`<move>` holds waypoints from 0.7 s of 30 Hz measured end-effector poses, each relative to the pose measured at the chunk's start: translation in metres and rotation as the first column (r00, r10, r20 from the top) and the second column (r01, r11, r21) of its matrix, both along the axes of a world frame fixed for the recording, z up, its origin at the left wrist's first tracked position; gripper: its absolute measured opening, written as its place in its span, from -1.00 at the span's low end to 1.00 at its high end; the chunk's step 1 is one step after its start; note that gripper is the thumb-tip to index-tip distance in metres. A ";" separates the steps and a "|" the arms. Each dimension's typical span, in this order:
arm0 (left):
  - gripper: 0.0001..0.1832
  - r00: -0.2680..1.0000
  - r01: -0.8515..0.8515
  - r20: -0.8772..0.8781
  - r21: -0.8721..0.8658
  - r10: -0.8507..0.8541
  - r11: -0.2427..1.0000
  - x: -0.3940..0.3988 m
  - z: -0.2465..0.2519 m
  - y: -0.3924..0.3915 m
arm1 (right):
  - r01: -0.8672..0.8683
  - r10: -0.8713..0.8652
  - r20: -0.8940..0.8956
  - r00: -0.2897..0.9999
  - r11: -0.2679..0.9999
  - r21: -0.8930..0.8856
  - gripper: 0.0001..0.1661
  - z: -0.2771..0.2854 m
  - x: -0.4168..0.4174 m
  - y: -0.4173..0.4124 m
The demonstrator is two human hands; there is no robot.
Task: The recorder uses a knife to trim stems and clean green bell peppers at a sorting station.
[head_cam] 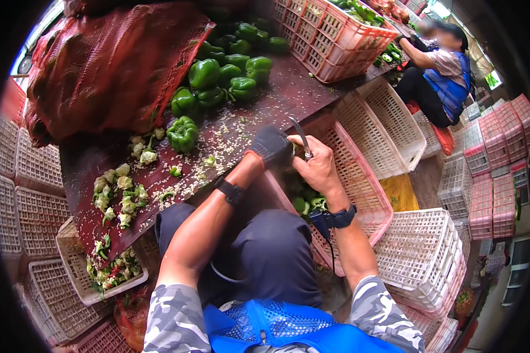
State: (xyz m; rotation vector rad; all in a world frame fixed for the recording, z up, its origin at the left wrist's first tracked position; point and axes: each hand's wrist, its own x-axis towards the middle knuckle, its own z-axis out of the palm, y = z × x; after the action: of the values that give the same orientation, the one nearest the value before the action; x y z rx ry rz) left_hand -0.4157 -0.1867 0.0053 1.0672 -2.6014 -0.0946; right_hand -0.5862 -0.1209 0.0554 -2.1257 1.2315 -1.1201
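Observation:
My left hand, in a dark glove with a red cuff, has its fingers curled over something mostly hidden, close against my right hand. My bare right hand grips a small curved knife, its blade pointing up and left. Below both hands, cut green bell peppers lie in a pink plastic crate. On the dark red tabletop, whole green bell peppers are heaped beside a red mesh sack. Pepper cores and many loose seeds lie nearer my left arm.
A pink crate of green peppers stands at the table's far end, near a seated person in a blue vest. A crate of cores sits below the table's left corner. Stacked crates stand at right, others at far left.

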 end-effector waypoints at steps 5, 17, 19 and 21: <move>-0.79 0.998 -0.063 -0.021 -0.041 0.062 0.997 0.028 0.010 0.009 | -0.096 0.073 0.194 0.978 0.989 0.111 -0.68 0.003 0.017 -0.004; -0.84 0.879 -0.457 0.192 0.084 0.436 0.885 0.052 0.016 0.021 | -0.053 0.081 0.155 0.985 0.983 -0.178 -0.79 0.004 0.066 0.001; -0.84 0.818 -0.548 0.200 -0.008 0.539 0.836 0.067 0.016 0.013 | -0.134 0.156 0.146 0.977 0.979 -0.152 -0.80 -0.003 0.068 0.003; -0.82 0.813 -0.583 0.025 0.049 0.582 0.811 0.105 0.012 -0.002 | -0.158 0.171 0.118 0.978 0.982 -0.105 -0.81 -0.006 0.069 0.003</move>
State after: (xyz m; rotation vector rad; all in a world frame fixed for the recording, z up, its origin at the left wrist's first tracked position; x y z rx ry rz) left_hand -0.3105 -0.1891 0.0168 1.8372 -2.1630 -0.0137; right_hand -0.5173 -0.1174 0.0494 -2.1445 0.9436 -1.2410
